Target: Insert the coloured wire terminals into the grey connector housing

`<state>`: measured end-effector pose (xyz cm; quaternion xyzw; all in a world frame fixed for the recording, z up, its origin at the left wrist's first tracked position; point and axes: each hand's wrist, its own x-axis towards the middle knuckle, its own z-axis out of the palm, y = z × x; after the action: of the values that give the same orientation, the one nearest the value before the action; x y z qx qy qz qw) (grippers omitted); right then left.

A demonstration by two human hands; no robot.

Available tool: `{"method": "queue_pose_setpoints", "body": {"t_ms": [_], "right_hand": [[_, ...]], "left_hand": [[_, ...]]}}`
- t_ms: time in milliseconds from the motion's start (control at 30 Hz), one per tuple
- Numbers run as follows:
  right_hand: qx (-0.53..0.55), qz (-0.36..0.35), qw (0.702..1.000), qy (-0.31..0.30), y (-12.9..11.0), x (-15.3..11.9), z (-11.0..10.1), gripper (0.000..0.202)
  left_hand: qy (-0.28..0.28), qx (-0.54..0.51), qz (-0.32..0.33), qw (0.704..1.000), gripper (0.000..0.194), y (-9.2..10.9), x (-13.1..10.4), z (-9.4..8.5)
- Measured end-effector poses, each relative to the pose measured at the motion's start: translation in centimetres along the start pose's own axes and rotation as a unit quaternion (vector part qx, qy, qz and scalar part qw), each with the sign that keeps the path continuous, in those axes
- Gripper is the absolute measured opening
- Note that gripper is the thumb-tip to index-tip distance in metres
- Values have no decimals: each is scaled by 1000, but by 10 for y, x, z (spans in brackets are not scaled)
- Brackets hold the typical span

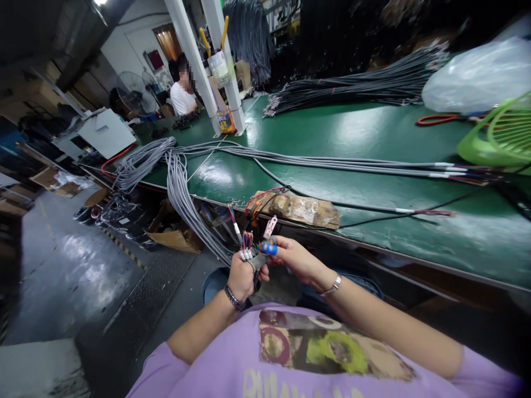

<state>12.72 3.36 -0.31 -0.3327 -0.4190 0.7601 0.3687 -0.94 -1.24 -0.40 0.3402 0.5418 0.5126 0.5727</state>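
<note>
Head view: left hand (241,276) fingers clamped on cable end (247,247), coloured wires fanned above fist. Right hand (292,255) fingertips pinched on blue-tipped tool (269,248) at wires. Work looks mid-way: more cables (332,163) lie on bench (315,130) beyond hands. Bench edge just beyond hands; open room below, over lap.

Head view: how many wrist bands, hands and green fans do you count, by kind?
Dark beaded wrist band: 1
Silver metal wrist band: 1
Bare hands, left hand and right hand: 2
Lime-green plastic fan grille: 1
Total: 5
</note>
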Motion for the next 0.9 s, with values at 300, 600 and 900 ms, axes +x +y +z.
{"method": "queue_pose_setpoints", "body": {"t_ms": [300, 600, 900], "right_hand": [[77, -4, 993, 88, 24, 10, -1, 35], [160, 53, 984, 60, -5, 16, -20, 39], [187, -4, 982, 19, -5, 26, -11, 37]], "left_hand": [[-14, 23, -27, 999, 32, -2, -4, 0], [-32, -40, -29, 998, 25, 11, 0, -2], [-40, -56, -55, 996, 27, 20, 17, 5]]}}
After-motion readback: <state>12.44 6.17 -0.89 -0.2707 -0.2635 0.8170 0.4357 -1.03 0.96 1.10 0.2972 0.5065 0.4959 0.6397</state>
